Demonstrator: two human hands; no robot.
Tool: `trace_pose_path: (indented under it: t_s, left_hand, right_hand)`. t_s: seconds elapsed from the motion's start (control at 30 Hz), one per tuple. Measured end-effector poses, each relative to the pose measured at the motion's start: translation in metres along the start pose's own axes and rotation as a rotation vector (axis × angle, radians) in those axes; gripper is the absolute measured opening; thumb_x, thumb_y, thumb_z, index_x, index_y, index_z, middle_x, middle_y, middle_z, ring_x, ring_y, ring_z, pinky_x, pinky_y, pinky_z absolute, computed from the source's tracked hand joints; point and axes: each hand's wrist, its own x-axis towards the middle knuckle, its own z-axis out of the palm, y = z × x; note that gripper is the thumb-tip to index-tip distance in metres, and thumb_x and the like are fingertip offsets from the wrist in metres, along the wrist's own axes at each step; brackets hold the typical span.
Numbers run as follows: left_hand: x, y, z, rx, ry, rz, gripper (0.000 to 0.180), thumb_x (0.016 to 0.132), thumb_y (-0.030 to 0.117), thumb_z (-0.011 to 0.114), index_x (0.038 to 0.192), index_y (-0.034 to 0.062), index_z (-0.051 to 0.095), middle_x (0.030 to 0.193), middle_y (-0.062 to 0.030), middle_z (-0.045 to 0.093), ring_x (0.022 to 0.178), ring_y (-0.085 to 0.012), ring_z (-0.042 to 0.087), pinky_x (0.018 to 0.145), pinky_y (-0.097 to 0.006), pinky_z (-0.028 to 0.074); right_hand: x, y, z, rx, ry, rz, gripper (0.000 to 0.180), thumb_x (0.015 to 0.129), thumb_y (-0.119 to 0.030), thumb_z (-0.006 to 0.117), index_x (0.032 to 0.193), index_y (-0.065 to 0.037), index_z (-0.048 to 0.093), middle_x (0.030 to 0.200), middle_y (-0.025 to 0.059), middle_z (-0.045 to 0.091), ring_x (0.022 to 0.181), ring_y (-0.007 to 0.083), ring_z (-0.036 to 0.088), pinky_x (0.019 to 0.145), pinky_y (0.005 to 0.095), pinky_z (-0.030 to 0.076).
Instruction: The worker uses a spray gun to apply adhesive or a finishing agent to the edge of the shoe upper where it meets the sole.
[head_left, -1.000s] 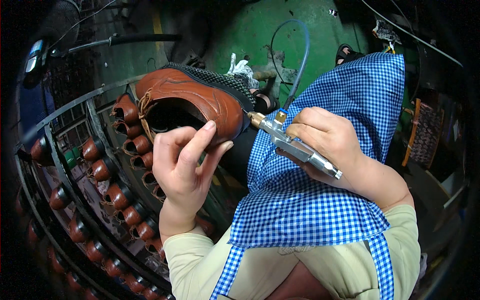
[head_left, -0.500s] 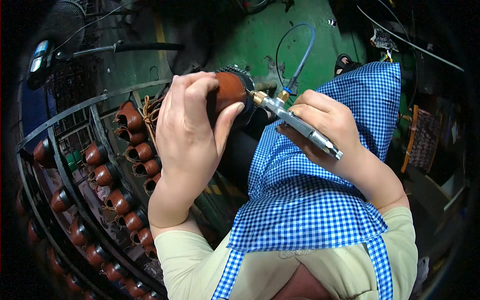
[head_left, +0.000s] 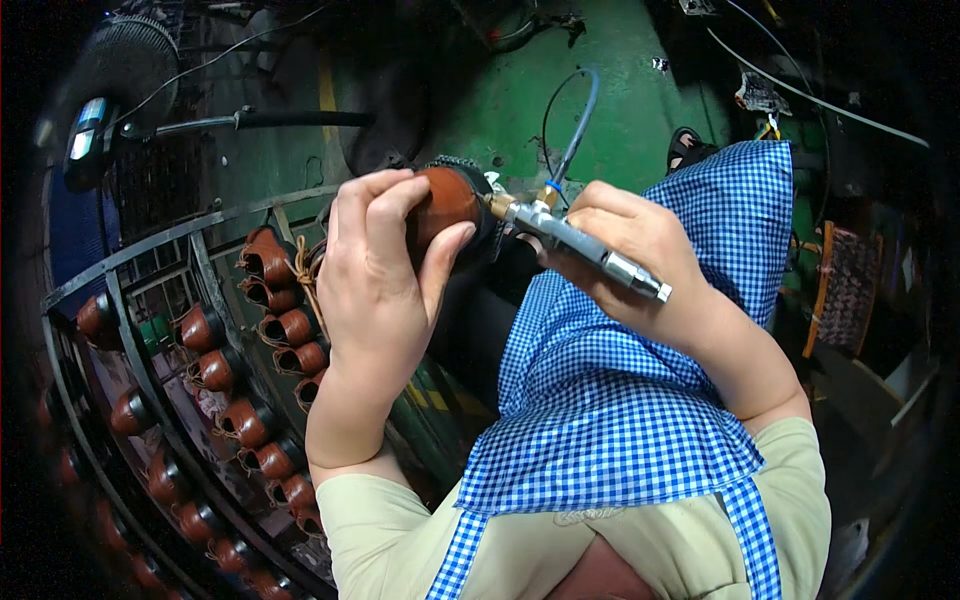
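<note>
A brown leather shoe point(head_left: 444, 208) with a black sole is gripped in my left hand point(head_left: 376, 255), fingers over its top and thumb along its near side. Tan laces point(head_left: 303, 270) hang beside the wrist. My right hand point(head_left: 640, 255) is wrapped round a grey metal spray gun point(head_left: 575, 240). The gun's brass nozzle point(head_left: 500, 206) points at the seam between the leather and the sole, touching it or very near; I cannot tell which. A blue hose point(head_left: 585, 115) runs up from the gun. The fingers under the gun are partly hidden.
On the left stands a metal rack point(head_left: 130, 335) with rows of brown shoes point(head_left: 246, 420) on its tiers. A black bar point(head_left: 300, 119) crosses the far left, near a fan point(head_left: 125, 65). A blue checked apron point(head_left: 610, 450) covers my lap. The floor point(head_left: 640, 110) is green.
Both hands, the shoe and the spray gun have shifted slightly left in view. The gun has tilted a little, and its nozzle stays at the shoe's sole edge.
</note>
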Motion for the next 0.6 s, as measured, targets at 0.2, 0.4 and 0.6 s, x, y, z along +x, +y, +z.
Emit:
trace_pose_path:
  t_s: [0.2, 0.4, 0.6]
  left_hand:
    - [-0.015, 0.001, 0.0, -0.086, -0.008, 0.046, 0.048, 0.086, 0.016, 0.085, 0.125, 0.0057, 0.059, 0.122, -0.0178, 0.063, 0.105, -0.04, 0.065, 0.091, -0.049, 0.055]
    - [-0.034, 0.008, -0.008, -0.152, -0.082, 0.046, 0.053, 0.084, 0.008, 0.085, 0.129, 0.0097, 0.057, 0.13, -0.0158, 0.062, 0.122, -0.0416, 0.063, 0.111, -0.061, 0.047]
    - [-0.048, 0.009, -0.01, -0.21, -0.102, 0.031, 0.054, 0.082, 0.004, 0.085, 0.128, 0.0115, 0.058, 0.13, -0.0155, 0.062, 0.127, -0.0421, 0.062, 0.113, -0.062, 0.045]
  right_hand:
    - [-0.011, -0.003, -0.004, 0.028, 0.008, 0.051, 0.019, 0.081, -0.012, 0.084, 0.093, -0.005, 0.07, 0.086, 0.0091, 0.063, 0.072, 0.029, 0.067, 0.062, 0.038, 0.055]
    - [-0.014, -0.001, -0.005, 0.085, -0.045, 0.05, 0.019, 0.081, -0.011, 0.084, 0.093, -0.005, 0.071, 0.084, 0.0093, 0.062, 0.072, 0.0283, 0.066, 0.062, 0.0377, 0.055]
    - [-0.017, -0.007, -0.002, 0.127, -0.09, 0.056, 0.021, 0.079, -0.009, 0.085, 0.089, -0.001, 0.068, 0.084, 0.0111, 0.063, 0.07, 0.0257, 0.065, 0.059, 0.035, 0.052]
